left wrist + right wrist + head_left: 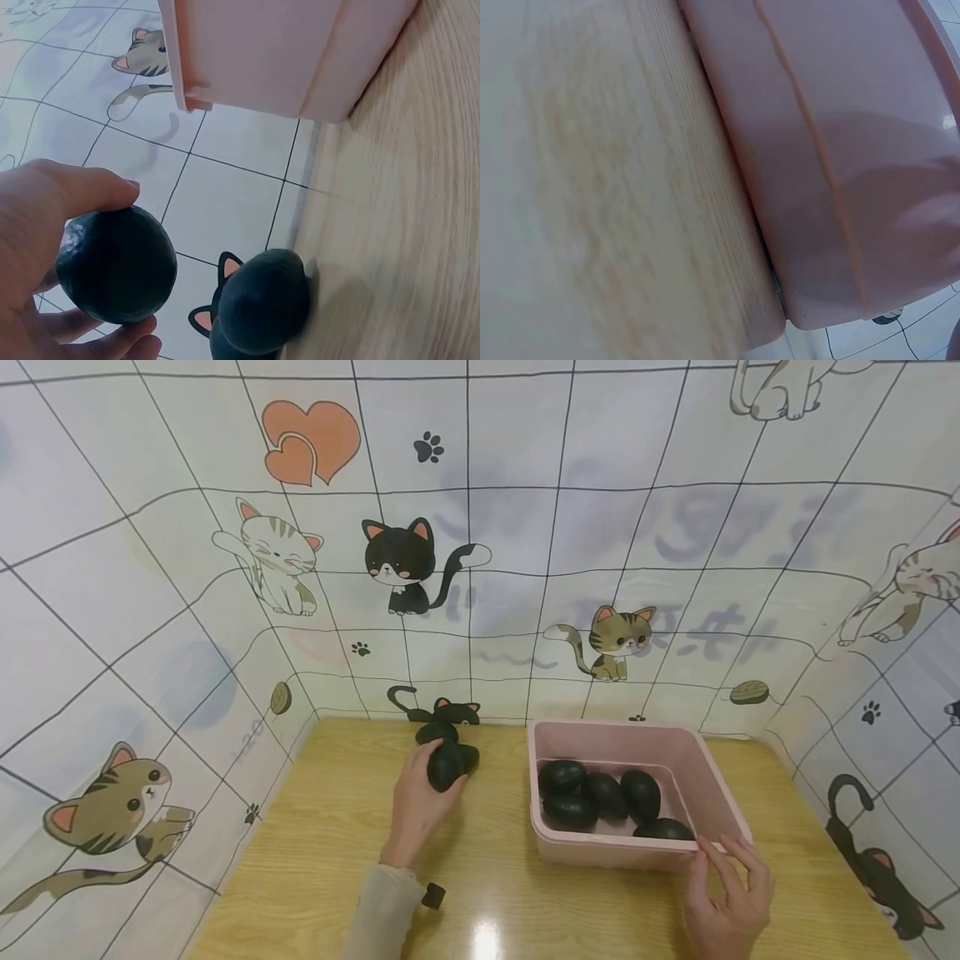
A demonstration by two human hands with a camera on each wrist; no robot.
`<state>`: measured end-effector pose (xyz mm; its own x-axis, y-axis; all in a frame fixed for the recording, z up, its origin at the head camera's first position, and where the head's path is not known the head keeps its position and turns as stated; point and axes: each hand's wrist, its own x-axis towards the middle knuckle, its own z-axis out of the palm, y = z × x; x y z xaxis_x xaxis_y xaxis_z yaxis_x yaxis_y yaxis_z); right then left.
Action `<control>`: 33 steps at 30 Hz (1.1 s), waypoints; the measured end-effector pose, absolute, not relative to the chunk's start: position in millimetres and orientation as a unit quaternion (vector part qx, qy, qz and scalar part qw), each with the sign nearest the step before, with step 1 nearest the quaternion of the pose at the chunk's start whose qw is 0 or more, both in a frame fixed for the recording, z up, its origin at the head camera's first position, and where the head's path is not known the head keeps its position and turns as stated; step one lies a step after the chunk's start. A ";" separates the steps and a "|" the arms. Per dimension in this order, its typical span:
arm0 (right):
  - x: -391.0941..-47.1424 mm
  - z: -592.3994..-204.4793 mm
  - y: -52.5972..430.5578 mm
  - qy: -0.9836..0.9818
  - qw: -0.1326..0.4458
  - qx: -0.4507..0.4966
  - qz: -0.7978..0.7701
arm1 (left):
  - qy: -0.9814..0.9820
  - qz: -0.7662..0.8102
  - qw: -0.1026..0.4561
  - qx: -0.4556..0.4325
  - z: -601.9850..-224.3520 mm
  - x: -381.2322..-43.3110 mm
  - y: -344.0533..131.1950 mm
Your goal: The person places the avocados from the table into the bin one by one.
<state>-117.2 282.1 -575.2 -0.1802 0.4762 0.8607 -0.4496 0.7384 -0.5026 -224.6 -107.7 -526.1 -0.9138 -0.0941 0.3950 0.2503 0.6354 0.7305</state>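
Note:
My left hand (423, 797) grips a dark green avocado (446, 766), its thumb and fingers curled around the sides in the left wrist view. Close beside it, two more avocados show: one behind (437, 733), near the back wall, and another just right (469, 757), partly hidden by the held one. A pink plastic tub (615, 852) stands to the right with several dark avocados (603, 795) inside, mostly on its left side. At the tub's front right corner, my right hand (731, 893) holds the rim, fingertips over the edge and thumb against the outside.
The wooden table (315, 852) meets a wall covering (510, 568) printed with cats and grid lines, which rises at the back and both sides. The tub's rear rim is near the back wall. A small black object (433, 896) sits at my left sleeve.

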 end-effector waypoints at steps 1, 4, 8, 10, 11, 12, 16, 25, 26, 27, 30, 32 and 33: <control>-117.2 -574.5 281.7 -0.677 0.641 -0.010 0.361 | -0.881 -0.424 0.204 -0.046 -525.3 -224.3 -106.8; -117.4 -571.9 279.9 -0.673 0.645 -0.007 0.361 | -0.880 -0.423 0.209 -0.049 -523.3 -223.6 -104.3; -116.8 -569.3 277.9 -0.670 0.648 -0.008 0.362 | -0.879 -0.423 0.213 -0.053 -522.0 -222.9 -101.4; -116.9 -568.2 277.1 -0.668 0.649 -0.011 0.363 | -0.879 -0.422 0.214 -0.056 -521.3 -222.7 -99.8; -116.8 -568.1 277.2 -0.668 0.649 -0.012 0.363 | -0.879 -0.422 0.214 -0.057 -520.4 -222.3 -98.9; -116.7 -567.8 277.0 -0.668 0.649 -0.013 0.364 | -0.878 -0.423 0.215 -0.059 -519.3 -221.9 -98.0; -117.1 -568.5 277.4 -0.668 0.649 -0.010 0.365 | -0.878 -0.423 0.215 -0.066 -514.0 -219.6 -94.4; -118.6 -570.5 278.4 -0.662 0.654 -0.005 0.367 | -0.880 -0.421 0.208 -0.072 -507.8 -215.4 -87.3; -118.5 -570.4 278.3 -0.662 0.654 -0.005 0.368 | -0.880 -0.422 0.207 -0.072 -506.9 -214.8 -86.8; -118.1 -570.3 278.1 -0.662 0.653 -0.006 0.367 | -0.879 -0.423 0.207 -0.072 -505.9 -214.1 -86.1; -116.8 -569.7 277.4 -0.667 0.649 -0.010 0.366 | -0.876 -0.425 0.213 -0.077 -502.1 -213.0 -83.6; -116.5 -568.7 276.8 -0.669 0.647 -0.011 0.365 | -0.875 -0.426 0.216 -0.083 -499.8 -212.9 -81.4; -116.4 -568.3 276.6 -0.669 0.647 -0.012 0.365 | -0.875 -0.425 0.218 -0.085 -498.9 -213.1 -80.2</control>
